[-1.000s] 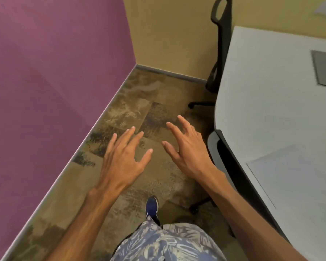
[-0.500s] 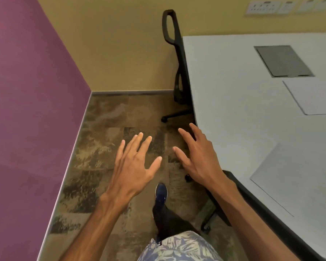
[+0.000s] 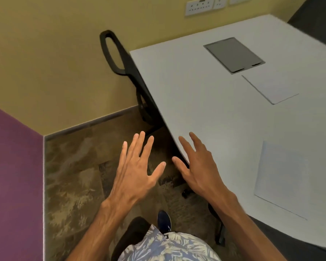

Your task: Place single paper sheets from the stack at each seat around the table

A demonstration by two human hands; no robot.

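Note:
A white table (image 3: pixel 205 102) fills the right side of the head view. One white paper sheet (image 3: pixel 284 178) lies near its front edge at the right. Another white sheet or thin stack (image 3: pixel 270 87) lies farther back, beside a grey panel. My left hand (image 3: pixel 137 170) hovers over the carpet, fingers spread, holding nothing. My right hand (image 3: pixel 198 166) is spread over the table's left edge, also empty. Neither hand touches a sheet.
A black office chair (image 3: pixel 124 72) is tucked against the table's left edge near the yellow wall. A grey cable hatch (image 3: pixel 233 54) is set into the tabletop. The purple wall (image 3: pixel 13 176) bounds the left. Another chair's black base (image 3: pixel 217 223) shows under my right forearm.
The view has swung right, bringing more of the table and both sheets into sight. Both hands stay spread and empty; the right hand now reaches over the table's edge.

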